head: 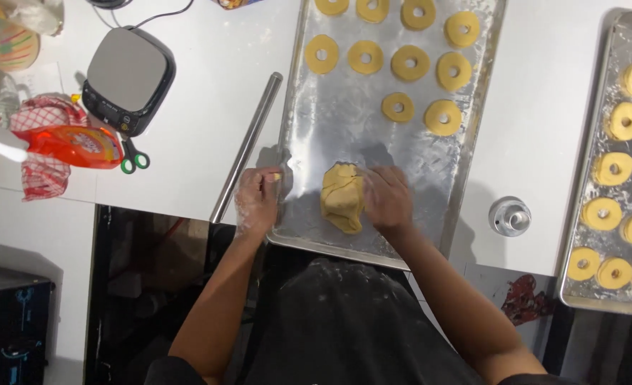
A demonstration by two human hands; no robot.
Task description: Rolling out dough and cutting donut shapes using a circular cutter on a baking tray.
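Dough lump (pixel 343 197), yellow and folded, sits on the near end of the floured baking tray (pixel 344 128), with its long axis running roughly away from us toward the rows of cut dough rings (pixel 409 63) farther up the tray. Our right hand (pixel 387 199) lies directly against its right side, fingers curled onto the lump, so that grip is closed on the dough, pressing rather than lifting as far as we can judge. Our left hand (pixel 257 199) is off to the left at the tray's near-left corner, floury, fingertips pinched together around a small yellow scrap, just apart from the lump. The right hand is clearly the nearer one. Both forearms reach up from below and angle inward toward the tray. A steel rolling pin (pixel 247 146) lies diagonally on the white surface (pixel 209 107), just beside the left hand.
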